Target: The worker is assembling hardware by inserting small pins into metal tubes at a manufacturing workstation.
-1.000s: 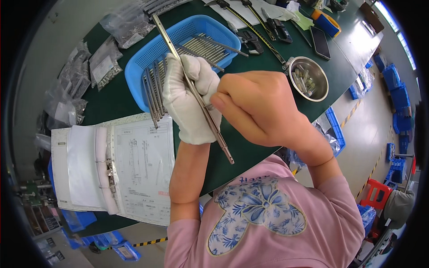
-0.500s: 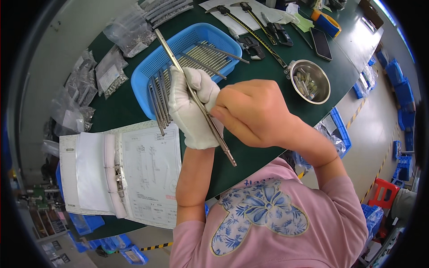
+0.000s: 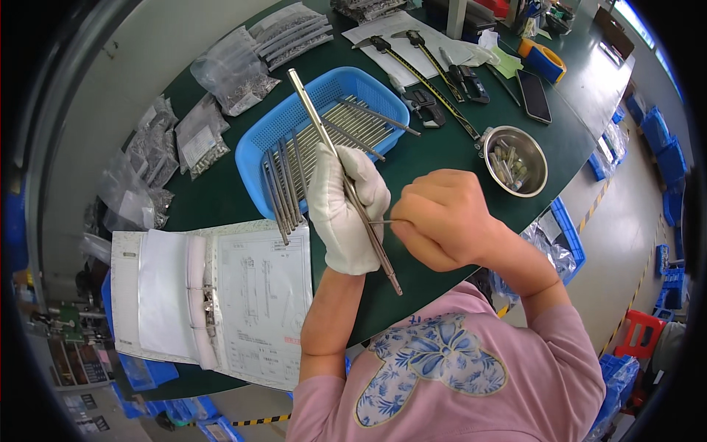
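My left hand (image 3: 340,232), in a white glove, is closed round a long, shiny metal rod (image 3: 313,113). The rod slants from the upper left down toward my chest, with both ends showing. My bare right hand (image 3: 445,221) is closed in a pinch on a thin metal pin (image 3: 380,222), whose free end meets the side of the rod. Whether the pin sits inside a hole there is too small to tell. Behind the glove stands a blue plastic basket (image 3: 248,158) of similar rods (image 3: 353,131), some of them leaning over its edge.
A steel bowl (image 3: 540,158) with small clear-and-metal pieces stands at the right. Calipers (image 3: 434,66), a phone (image 3: 533,96) and tape (image 3: 543,60) lie farther back. Bags of small metal parts (image 3: 202,136) line the left side. An open binder with a drawing (image 3: 258,295) lies near left.
My right hand has drawn back slightly to the right from the rod, so the thin pin now shows between them. The left hand still grips the rod. The whole view has shifted slightly.
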The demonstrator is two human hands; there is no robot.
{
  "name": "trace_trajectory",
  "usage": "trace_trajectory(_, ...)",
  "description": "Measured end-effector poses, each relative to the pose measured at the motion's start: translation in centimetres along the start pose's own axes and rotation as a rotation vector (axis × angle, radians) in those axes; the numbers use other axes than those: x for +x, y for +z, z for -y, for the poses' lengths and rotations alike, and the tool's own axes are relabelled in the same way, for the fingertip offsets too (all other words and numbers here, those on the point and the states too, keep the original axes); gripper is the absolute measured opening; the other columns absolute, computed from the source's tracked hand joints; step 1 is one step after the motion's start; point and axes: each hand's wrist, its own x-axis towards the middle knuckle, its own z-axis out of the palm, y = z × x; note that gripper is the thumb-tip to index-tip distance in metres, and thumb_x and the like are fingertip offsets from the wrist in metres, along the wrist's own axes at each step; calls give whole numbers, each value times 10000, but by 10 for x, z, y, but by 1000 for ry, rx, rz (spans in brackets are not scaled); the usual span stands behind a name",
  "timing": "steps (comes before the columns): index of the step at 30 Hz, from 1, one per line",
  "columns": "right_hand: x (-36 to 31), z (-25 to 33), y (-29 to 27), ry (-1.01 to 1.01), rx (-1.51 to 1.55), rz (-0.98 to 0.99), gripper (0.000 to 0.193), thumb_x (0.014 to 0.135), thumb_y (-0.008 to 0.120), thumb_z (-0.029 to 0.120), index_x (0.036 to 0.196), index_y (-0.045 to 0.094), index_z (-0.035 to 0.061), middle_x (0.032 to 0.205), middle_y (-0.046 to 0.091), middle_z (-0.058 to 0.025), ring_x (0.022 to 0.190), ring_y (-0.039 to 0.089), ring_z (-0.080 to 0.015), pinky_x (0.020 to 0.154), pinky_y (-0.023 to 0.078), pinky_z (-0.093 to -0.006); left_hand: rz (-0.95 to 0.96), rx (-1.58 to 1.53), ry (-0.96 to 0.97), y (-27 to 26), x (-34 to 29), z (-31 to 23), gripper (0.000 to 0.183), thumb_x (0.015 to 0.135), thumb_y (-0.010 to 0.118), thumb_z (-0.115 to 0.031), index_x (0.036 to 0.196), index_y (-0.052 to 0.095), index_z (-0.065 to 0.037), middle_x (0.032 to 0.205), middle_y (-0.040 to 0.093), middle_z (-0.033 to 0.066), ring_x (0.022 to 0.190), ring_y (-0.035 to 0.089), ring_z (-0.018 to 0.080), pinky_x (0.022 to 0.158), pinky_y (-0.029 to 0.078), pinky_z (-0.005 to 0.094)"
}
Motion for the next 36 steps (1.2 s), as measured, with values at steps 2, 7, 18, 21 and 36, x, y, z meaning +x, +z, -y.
trace_trajectory(2,0,-2,-8,17,61,-124,84,675,559,82,650,480,62,523,448,-49,430,454,-231,394,349,-321,15,-31,1,0,-1,2,389,939,275,-322,702,432,-57,520,312,-8,397,255,65,361,215,203)
trace_trajectory(7,12,-7,-4,91,123,-251,58,685,550,41,658,499,45,510,447,-65,418,449,-239,387,354,-306,17,-29,-70,8,-9,-1,440,941,253,-331,826,518,0,508,297,-31,400,256,50,369,212,192)
trace_trajectory(18,10,-3,-5,127,14,-188,70,711,546,72,678,489,51,520,457,-63,432,467,-250,398,367,-324,-43,244,2,14,-12,6,471,938,253,-336,928,552,27,507,304,-54,408,250,27,380,204,170)
trace_trajectory(21,11,-3,-6,139,-13,-146,96,714,551,88,670,472,55,512,447,-57,426,459,-251,393,358,-328,-103,460,90,14,-11,9,458,934,273,-336,925,552,27,512,316,-53,413,245,22,379,200,168)
trace_trajectory(36,18,-13,-19,115,45,-375,76,715,543,40,655,497,34,501,448,-70,409,448,-242,383,353,-311,47,361,12,17,-20,10,429,927,305,-336,898,535,25,492,356,-26,397,278,38,373,215,182)
